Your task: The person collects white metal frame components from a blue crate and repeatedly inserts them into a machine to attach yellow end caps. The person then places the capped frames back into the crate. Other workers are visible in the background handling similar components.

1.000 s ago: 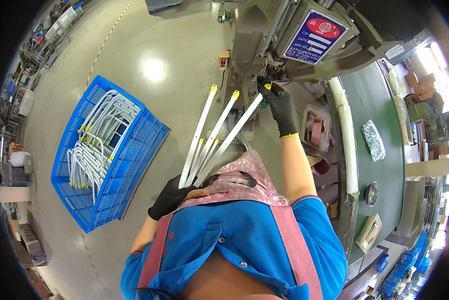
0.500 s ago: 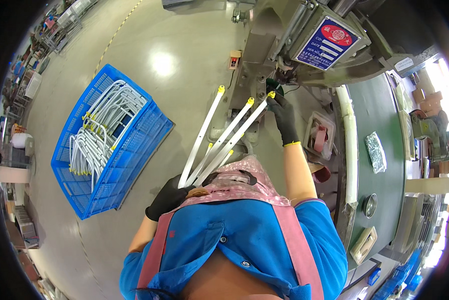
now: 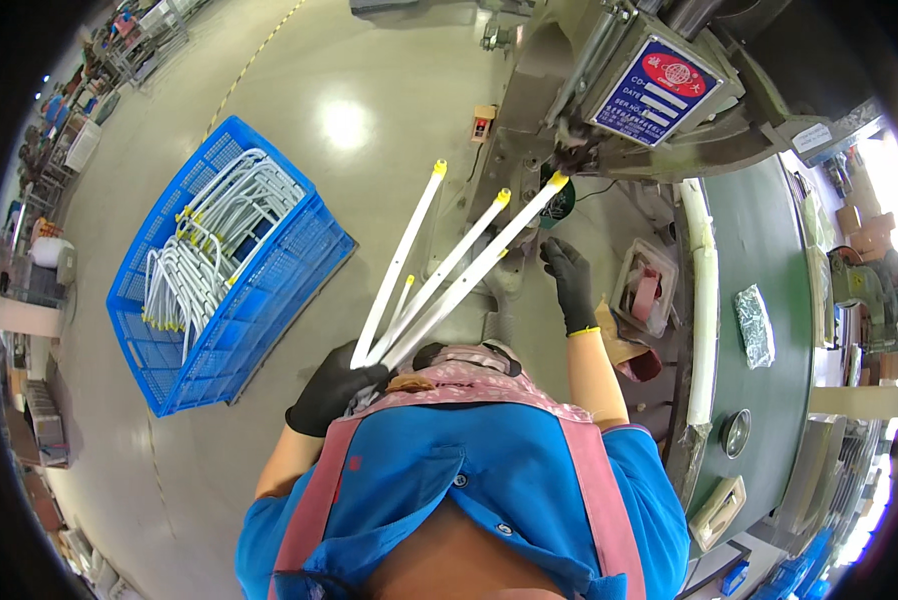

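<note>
Black-gloved, my left hand (image 3: 341, 388) grips a bundle of white metal tubes (image 3: 403, 262) with yellow end caps at my waist. The tubes fan out ahead of me. The rightmost tube (image 3: 479, 270) reaches up to the working head of a grey machine (image 3: 529, 110), its yellow tip right at the head; whether it touches cannot be seen. My right hand (image 3: 569, 285), also in a black glove, hangs to the right of that tube, apart from it. Its fingers are loosely extended with nothing visible in them. The tubes' lower ends are hidden by my left hand and the apron.
A blue plastic crate (image 3: 294, 270) full of bent white tube frames (image 3: 209, 255) stands on the floor at left. At right runs a green-topped bench (image 3: 769, 230) with a plastic bag of small parts (image 3: 754, 325) and a round metal dish (image 3: 736, 433). A bin (image 3: 624, 290) sits below the machine.
My right hand has let go of the rightmost tube's tip and drawn back toward me. That tip has moved slightly up and right to the machine's head. My left hand still holds the bundle.
</note>
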`<state>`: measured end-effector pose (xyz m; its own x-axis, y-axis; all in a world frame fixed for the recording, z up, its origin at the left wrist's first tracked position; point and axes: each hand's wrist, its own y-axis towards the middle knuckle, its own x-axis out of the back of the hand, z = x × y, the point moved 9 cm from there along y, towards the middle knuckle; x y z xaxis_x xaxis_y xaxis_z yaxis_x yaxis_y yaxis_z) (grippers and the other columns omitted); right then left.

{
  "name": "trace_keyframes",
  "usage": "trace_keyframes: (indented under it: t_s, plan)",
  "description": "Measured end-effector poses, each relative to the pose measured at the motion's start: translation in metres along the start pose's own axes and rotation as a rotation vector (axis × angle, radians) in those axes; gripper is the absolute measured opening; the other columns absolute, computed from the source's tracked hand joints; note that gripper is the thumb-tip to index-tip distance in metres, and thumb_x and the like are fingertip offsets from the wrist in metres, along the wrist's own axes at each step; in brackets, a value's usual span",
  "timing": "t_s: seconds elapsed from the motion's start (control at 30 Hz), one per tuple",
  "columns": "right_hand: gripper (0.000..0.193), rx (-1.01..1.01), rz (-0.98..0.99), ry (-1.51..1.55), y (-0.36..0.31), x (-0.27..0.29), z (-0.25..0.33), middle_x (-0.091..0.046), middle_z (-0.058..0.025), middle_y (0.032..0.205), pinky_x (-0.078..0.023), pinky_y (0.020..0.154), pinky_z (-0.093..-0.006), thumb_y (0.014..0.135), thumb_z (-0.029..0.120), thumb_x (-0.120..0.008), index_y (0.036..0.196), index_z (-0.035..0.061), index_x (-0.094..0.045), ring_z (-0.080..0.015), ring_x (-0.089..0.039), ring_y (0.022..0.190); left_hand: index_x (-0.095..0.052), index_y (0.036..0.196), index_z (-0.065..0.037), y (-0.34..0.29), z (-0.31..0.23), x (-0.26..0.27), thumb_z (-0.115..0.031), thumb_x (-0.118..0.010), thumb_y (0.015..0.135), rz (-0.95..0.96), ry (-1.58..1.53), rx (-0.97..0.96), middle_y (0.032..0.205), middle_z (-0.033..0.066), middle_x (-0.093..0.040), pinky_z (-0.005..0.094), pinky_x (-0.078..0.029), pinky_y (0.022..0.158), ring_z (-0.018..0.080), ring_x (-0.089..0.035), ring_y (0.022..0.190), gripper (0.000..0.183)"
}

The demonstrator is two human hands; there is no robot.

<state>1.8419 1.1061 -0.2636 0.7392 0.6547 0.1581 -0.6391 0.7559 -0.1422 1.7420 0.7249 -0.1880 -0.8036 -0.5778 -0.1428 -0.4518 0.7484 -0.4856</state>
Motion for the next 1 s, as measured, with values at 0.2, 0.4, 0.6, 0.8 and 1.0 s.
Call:
trace_keyframes:
  t_s: [0.2, 0.4, 0.6, 0.8, 1.0]
  plan:
    - [0.034, -0.102, 0.243, 0.003, -0.022, -0.021, -0.035, -0.066, -0.0037, 0.096, -0.047, 0.073, -0.0246, 0.09, 0.027, -0.059, 0.113, 0.0017, -0.062, -0.0114, -0.06, 0.085, -0.053, 0.116, 0.005, -0.005, 0.001, 0.005, -0.008, -0.059, 0.082, -0.14, -0.269, -0.085, 0.085, 0.0098, -0.064, 0.0254, -0.05, 0.063, 0.0132, -0.06, 0.068, 0.037]
    - [0.04, -0.143, 0.593, -0.101, -0.046, -0.053, -0.056, -0.067, -0.006, 0.1, -0.049, 0.075, -0.027, 0.09, 0.036, -0.059, 0.112, 0.0025, -0.062, -0.0137, -0.062, 0.089, -0.052, 0.122, 0.005, -0.054, -0.009, -0.002, -0.008, -0.061, 0.077, -0.376, -0.328, -0.356, 0.103, 0.013, -0.064, 0.0288, -0.049, 0.075, 0.0162, -0.058, 0.084, 0.048]
    - [0.037, -0.091, 1.029, -0.212, -0.101, -0.077, -0.053, -0.068, -0.0049, 0.091, -0.048, 0.072, -0.0261, 0.09, 0.033, -0.059, 0.104, -0.0001, -0.066, -0.011, -0.061, 0.083, -0.046, 0.126, 0.005, -0.121, -0.017, -0.061, -0.013, -0.06, 0.082, -0.71, -0.409, -0.629, 0.117, 0.0144, -0.059, 0.0317, -0.05, 0.084, 0.0178, -0.059, 0.095, 0.049]
    - [0.044, 0.05, 1.569, -0.174, -0.215, -0.093, -0.013, -0.06, -0.0089, 0.119, -0.044, 0.086, -0.0286, 0.093, 0.03, -0.055, 0.126, 0.0014, -0.053, -0.0156, -0.056, 0.103, -0.042, 0.128, 0.007, -0.19, -0.006, -0.136, -0.011, -0.056, 0.087, -0.95, -0.532, -0.951, 0.108, 0.0141, -0.059, 0.0294, -0.051, 0.084, 0.0181, -0.061, 0.094, 0.047]
    - [0.065, -0.046, 2.357, -0.101, -0.397, -0.079, 0.022, -0.054, -0.0114, 0.123, -0.041, 0.096, -0.0386, 0.078, 0.023, -0.072, 0.132, 0.0032, -0.041, -0.023, -0.052, 0.113, -0.05, 0.119, 0.003, -0.257, 0.02, -0.206, -0.012, -0.06, 0.086, -1.126, -0.815, -1.134, 0.096, 0.0098, -0.062, 0.0316, -0.05, 0.079, 0.0186, -0.062, 0.088, 0.038]
